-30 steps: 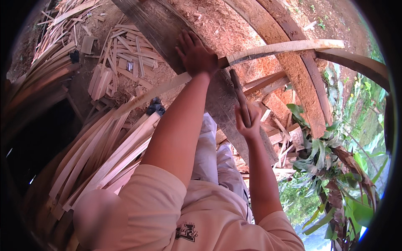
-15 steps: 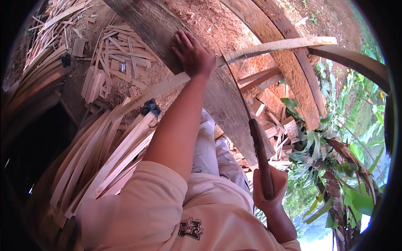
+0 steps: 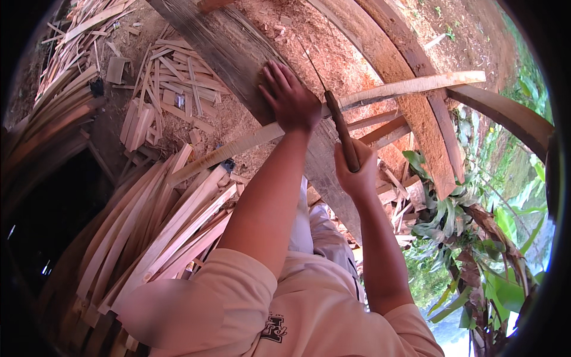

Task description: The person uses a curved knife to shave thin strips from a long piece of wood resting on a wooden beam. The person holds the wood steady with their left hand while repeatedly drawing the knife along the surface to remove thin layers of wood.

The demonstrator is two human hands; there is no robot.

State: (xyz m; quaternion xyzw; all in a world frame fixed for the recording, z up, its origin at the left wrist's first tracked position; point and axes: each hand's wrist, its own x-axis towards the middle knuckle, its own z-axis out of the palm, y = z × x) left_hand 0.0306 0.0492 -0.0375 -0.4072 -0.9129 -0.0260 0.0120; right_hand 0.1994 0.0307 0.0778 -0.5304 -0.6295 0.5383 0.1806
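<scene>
My left hand [image 3: 291, 98] lies flat with its fingers stretched out on a dark, weathered plank [image 3: 229, 62]. Its heel rests on a long pale wooden strip [image 3: 410, 88] that crosses the plank. My right hand [image 3: 357, 169] is wrapped round the dark wooden handle of a handsaw [image 3: 339, 127]. The thin blade, seen almost edge-on, points away from me past the strip, just right of my left hand. Whether its teeth are in the wood cannot be made out.
Long cut strips [image 3: 137, 232] lean in a bundle at the left. Short offcuts [image 3: 184, 80] lie beyond them on sawdust-covered ground. Thick curved boards [image 3: 425, 113] stand at the right, by leafy plants [image 3: 449, 220]. A reddish piece sits at the plank's far end.
My right hand has pushed the saw forward and left, bringing its handle up close to the strip. My left hand stays pressed down, and the view has shifted slightly.
</scene>
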